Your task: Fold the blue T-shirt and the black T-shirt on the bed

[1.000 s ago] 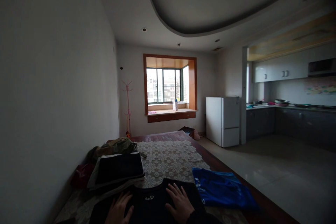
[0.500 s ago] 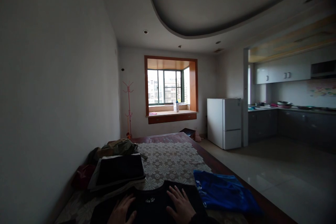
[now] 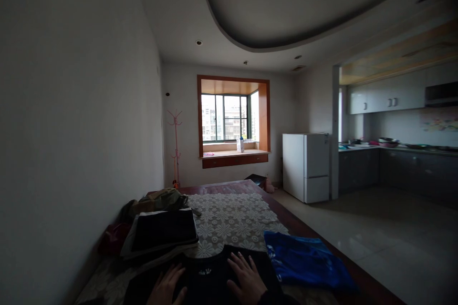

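Observation:
A black T-shirt [image 3: 207,281] lies spread on the table at the bottom of the view, its neckline facing away from me and a small white print below the collar. Flat on its left side rests my left hand [image 3: 167,286], fingers stretched out. My right hand [image 3: 246,277] lies open on the right shoulder area, fingers spread. Beside that hand is a folded blue garment [image 3: 307,259]. Beyond my left hand sits a stack of folded clothes [image 3: 164,231], black on top with paler layers beneath. The lower part of the shirt is out of frame.
A lace cloth [image 3: 232,219] covers the dark red wooden table [image 3: 282,212]. Behind the stack lie an olive-coloured bundle [image 3: 161,198] and a red item [image 3: 113,239] by the wall. Farther off are a pink coat stand [image 3: 175,147], a bay window and a white fridge [image 3: 306,167].

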`<move>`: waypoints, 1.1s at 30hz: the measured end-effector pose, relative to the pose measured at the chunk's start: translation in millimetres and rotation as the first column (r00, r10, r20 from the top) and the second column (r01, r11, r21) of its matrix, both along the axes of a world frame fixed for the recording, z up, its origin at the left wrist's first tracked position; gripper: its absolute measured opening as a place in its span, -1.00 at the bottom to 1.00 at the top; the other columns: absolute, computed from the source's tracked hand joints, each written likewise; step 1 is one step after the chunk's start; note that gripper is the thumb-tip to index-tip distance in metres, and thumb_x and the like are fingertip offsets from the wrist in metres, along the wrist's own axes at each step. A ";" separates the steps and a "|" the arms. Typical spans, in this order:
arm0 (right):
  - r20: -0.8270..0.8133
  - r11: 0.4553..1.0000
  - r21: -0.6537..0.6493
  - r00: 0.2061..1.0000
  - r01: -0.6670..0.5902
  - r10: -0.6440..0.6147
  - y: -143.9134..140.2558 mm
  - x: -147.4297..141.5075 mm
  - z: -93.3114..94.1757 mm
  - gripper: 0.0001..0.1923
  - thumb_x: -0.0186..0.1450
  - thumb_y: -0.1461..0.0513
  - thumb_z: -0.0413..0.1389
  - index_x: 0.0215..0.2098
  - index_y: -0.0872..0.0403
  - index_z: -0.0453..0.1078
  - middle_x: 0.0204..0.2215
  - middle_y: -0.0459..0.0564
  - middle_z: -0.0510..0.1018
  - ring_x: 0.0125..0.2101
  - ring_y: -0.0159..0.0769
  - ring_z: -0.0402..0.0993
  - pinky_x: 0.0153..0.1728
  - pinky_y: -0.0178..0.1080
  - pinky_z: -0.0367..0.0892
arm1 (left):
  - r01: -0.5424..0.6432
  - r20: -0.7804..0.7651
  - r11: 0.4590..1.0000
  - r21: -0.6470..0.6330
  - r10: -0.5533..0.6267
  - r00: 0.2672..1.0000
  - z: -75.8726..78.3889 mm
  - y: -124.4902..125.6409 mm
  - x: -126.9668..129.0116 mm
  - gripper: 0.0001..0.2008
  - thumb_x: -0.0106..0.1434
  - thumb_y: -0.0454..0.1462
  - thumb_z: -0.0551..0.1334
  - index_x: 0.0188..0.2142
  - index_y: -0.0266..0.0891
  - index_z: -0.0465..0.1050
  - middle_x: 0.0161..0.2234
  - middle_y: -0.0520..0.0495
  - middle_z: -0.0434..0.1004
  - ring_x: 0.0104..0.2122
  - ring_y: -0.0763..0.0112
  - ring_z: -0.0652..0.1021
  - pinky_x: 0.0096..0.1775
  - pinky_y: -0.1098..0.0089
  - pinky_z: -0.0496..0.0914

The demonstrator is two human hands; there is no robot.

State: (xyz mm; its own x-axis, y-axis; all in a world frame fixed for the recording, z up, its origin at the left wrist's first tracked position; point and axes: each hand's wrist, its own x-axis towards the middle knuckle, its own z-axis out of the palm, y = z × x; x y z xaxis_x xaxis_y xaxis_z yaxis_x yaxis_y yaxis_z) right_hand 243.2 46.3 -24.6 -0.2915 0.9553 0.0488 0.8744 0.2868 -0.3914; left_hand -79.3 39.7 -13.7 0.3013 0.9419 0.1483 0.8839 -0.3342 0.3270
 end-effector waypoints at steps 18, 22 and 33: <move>0.012 1.000 0.022 1.000 0.008 -0.008 -3.4 -0.5 1.1 -0.30 0.38 -0.18 -0.10 0.39 -0.11 0.14 0.41 -0.04 0.10 0.41 0.02 -0.13 0.37 0.22 -0.34 | -0.004 0.039 0.999 0.047 0.002 0.999 -3.0 -1.0 -1.5 -0.47 0.29 -0.07 0.15 0.24 -0.01 0.38 0.28 -0.04 0.39 0.31 0.08 0.31 0.34 0.00 0.16; 0.013 1.000 0.025 1.000 0.009 -0.009 -2.4 0.4 -1.3 -0.30 0.37 -0.19 -0.09 0.39 -0.13 0.15 0.41 -0.04 0.11 0.41 0.03 -0.12 0.36 0.22 -0.33 | -0.003 0.034 0.999 0.034 0.002 0.999 -1.8 -0.7 -0.6 -0.48 0.29 -0.07 0.15 0.24 0.00 0.39 0.28 -0.02 0.38 0.32 0.08 0.31 0.35 0.00 0.14; 0.019 1.000 0.012 1.000 0.015 -0.016 -6.5 -1.4 5.2 -0.28 0.38 -0.19 -0.11 0.40 -0.07 0.14 0.41 -0.03 0.10 0.41 0.01 -0.13 0.37 0.20 -0.35 | -0.017 0.006 1.000 -0.021 0.017 1.000 3.1 -4.1 2.7 -0.44 0.31 -0.06 0.10 0.28 -0.07 0.33 0.31 -0.06 0.32 0.34 0.10 0.26 0.37 -0.02 0.08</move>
State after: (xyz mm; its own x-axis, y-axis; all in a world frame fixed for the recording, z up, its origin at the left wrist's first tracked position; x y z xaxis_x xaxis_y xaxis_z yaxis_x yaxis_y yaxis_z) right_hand 241.8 39.9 -19.4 -0.2776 0.9591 0.0545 0.8859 0.2775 -0.3717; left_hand -76.6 35.6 -10.6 0.2845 0.9498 0.1301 0.8872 -0.3123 0.3396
